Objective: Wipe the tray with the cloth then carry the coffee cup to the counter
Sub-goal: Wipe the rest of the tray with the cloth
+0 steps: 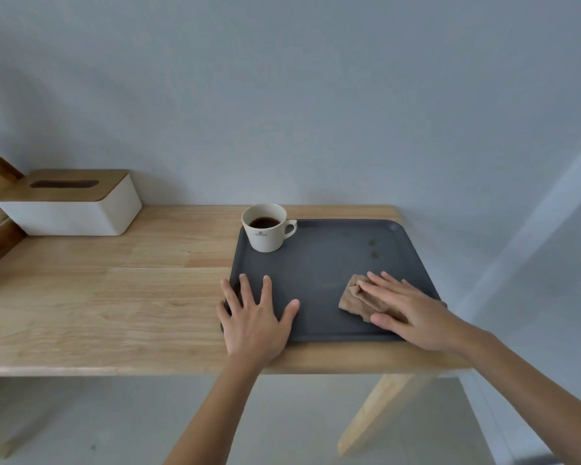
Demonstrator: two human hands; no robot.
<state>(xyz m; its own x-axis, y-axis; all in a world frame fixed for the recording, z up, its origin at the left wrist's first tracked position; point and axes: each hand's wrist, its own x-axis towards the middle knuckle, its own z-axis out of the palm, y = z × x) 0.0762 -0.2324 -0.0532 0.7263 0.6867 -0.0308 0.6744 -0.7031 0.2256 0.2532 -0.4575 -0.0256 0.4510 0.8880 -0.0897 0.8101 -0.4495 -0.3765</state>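
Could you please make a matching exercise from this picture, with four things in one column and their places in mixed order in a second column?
Things:
1. coffee cup
2. cloth
3. left hand
4. tissue box

Places:
A. flat on the tray's near left corner
B. on the table, far left, off the tray
C. in the tray's far left corner
D. under the right hand, near right part of the tray

Pairs: 1-C, 2-D, 3-A, 4-B
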